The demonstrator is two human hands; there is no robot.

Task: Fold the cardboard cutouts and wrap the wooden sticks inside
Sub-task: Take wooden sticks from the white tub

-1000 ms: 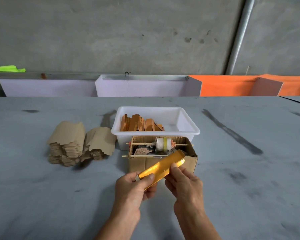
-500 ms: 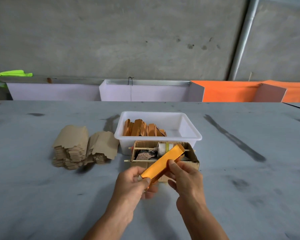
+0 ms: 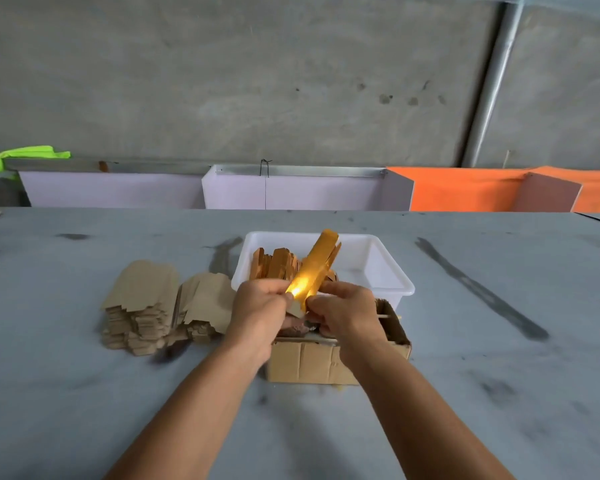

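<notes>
Both hands hold one gold-faced wrapper (image 3: 317, 268) above the brown cardboard box (image 3: 336, 358), its lower end between them and its upper end tilted away over the white tub (image 3: 392, 271). The left hand (image 3: 260, 310) pinches the lower end from the left with thumb and curled fingers; the right hand (image 3: 343, 313) pinches it from the right, fingers curled close together. The wrapper looks folded into a long narrow sleeve (whether sticks are already inside cannot be told, and its end flap seems not yet closed). Judging by this, the piece in hand is near the last folds. In the tub stands a short row of orange-brown pieces (image 3: 274, 265), which look like finished wraps, filling only its left part. To the left on the grey table (image 3: 84, 393) lie two tall stacks of flat brown cutouts (image 3: 163, 306), untouched. So a small share seems done, and most of the folding and wrapping is left.
</notes>
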